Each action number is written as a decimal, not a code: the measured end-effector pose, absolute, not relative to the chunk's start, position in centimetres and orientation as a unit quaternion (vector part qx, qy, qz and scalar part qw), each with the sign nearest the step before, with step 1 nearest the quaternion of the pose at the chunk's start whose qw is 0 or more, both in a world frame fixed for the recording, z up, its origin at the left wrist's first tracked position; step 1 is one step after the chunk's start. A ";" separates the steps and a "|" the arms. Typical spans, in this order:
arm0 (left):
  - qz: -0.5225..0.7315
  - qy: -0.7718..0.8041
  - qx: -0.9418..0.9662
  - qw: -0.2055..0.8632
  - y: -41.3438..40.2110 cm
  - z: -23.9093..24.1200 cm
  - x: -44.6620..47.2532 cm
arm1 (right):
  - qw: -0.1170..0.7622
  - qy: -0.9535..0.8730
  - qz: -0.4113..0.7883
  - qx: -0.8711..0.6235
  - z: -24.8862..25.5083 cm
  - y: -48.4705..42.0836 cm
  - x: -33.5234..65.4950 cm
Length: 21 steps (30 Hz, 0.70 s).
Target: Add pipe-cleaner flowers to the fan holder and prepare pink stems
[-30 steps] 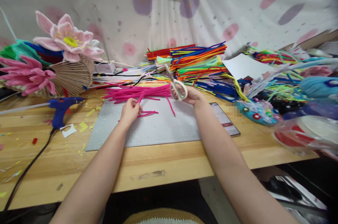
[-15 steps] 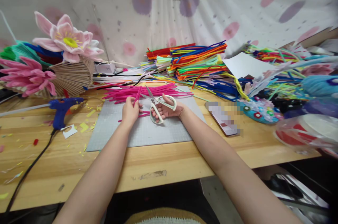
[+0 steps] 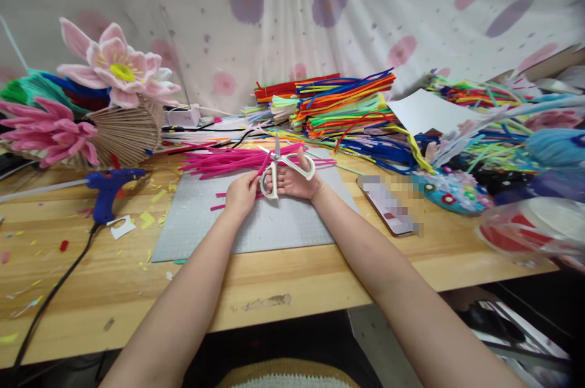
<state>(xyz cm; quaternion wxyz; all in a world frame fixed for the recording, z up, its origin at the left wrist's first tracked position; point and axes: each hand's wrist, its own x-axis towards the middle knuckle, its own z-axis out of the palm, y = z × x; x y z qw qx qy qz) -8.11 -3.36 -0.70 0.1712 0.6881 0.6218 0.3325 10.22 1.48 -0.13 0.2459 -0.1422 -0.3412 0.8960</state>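
My right hand (image 3: 292, 179) has its thumb and fingers through the handles of white-handled scissors (image 3: 270, 186), whose blades are spread apart and point away from me. My left hand (image 3: 242, 193) is closed on a magenta pipe cleaner (image 3: 264, 162), which slants up beside the scissor blades. Whether the blades touch it I cannot tell. Behind both hands a loose pile of magenta pipe cleaners (image 3: 214, 161) lies along the far edge of the grey cutting mat (image 3: 192, 226). Short magenta pieces (image 3: 220, 195) rest on the mat near my left hand.
A blue glue gun (image 3: 106, 193) and yellow scraps lie left, below fuzzy pink flowers (image 3: 116, 68). Bundles of coloured pipe cleaners (image 3: 342, 108) are stacked behind. At right are a phone (image 3: 386, 208), a decorated blue piece (image 3: 452, 193) and a plastic-wrapped roll (image 3: 525, 226).
My left hand has moved right, closer to the scissors, with the pipe cleaner in it. The scissors have shifted slightly up and right, their blades spread wider, and more short pieces show on the mat.
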 end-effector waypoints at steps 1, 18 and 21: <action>0.329 0.615 0.698 0.165 -3.4 -0.7 -8.1 | 0.248 -0.339 0.897 -0.138 -0.1 1.5 10.3; 0.295 0.615 0.724 0.106 -3.0 -0.5 -8.5 | 0.293 -0.338 0.884 -0.138 -0.3 1.6 10.0; 0.291 0.612 0.728 0.107 -2.8 -0.5 -8.5 | 0.311 -0.339 0.877 -0.139 -0.3 1.3 9.8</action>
